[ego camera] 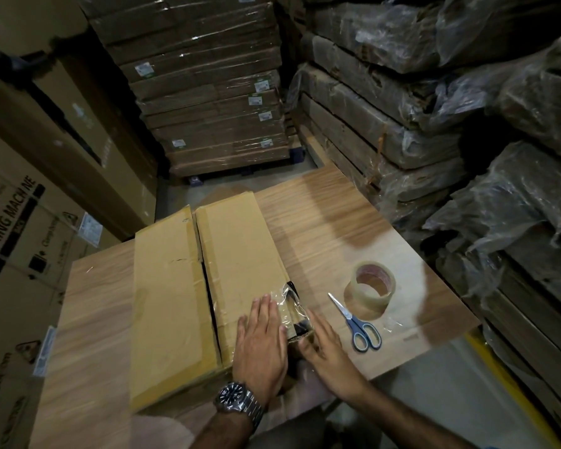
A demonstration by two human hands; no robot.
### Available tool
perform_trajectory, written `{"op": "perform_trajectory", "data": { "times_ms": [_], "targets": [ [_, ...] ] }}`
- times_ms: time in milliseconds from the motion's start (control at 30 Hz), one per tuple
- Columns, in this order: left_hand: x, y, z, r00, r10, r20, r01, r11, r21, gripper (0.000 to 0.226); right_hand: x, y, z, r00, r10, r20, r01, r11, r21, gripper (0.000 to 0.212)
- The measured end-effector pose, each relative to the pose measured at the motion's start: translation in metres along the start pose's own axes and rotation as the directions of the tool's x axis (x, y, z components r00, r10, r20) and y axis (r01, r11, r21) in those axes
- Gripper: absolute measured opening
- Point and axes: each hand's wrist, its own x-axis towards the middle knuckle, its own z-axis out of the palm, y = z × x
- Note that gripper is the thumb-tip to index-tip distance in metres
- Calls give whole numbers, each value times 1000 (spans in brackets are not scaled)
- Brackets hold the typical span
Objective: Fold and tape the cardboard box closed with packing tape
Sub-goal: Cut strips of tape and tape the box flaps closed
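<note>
A long flat cardboard box (175, 296) lies on a wood-grain table (324, 234). Its two top flaps are folded down, with a dark gap between them along the middle. A strip of clear packing tape (290, 304) wraps over the box's near right corner. My left hand (261, 348), with a wristwatch, lies flat on the right flap, its fingertips on the tape. My right hand (324, 346) presses flat against the box's right side at that corner. A roll of clear tape (371, 288) stands on the table to the right. Blue-handled scissors (357, 324) lie beside it.
Stacks of flat cartons (204, 102) rise behind the table. Plastic-wrapped bundles (467, 124) crowd the right side. Large printed appliance boxes (23, 238) stand at the left. A yellow floor line (512, 387) runs at the lower right.
</note>
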Motion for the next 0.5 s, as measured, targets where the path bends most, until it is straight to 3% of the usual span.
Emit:
{"op": "perform_trajectory", "data": {
  "times_ms": [167, 300, 400, 500],
  "targets": [
    [1, 2, -3, 1000, -14, 23, 13, 999, 29, 55, 5, 8, -5, 1000, -2, -8, 2, 998, -62, 107],
    [1, 2, -3, 1000, -12, 19, 12, 1000, 0, 57, 7, 8, -4, 995, -102, 2, 102, 995, 11, 88],
    [1, 3, -7, 998, -49, 50, 50, 999, -17, 65, 8, 10, -2, 995, -104, 12, 103, 994, 31, 89],
    [0, 2, -4, 1000, -14, 7, 14, 1000, -6, 52, 8, 3, -11, 998, -63, 28, 63, 998, -5, 104]
  ]
}}
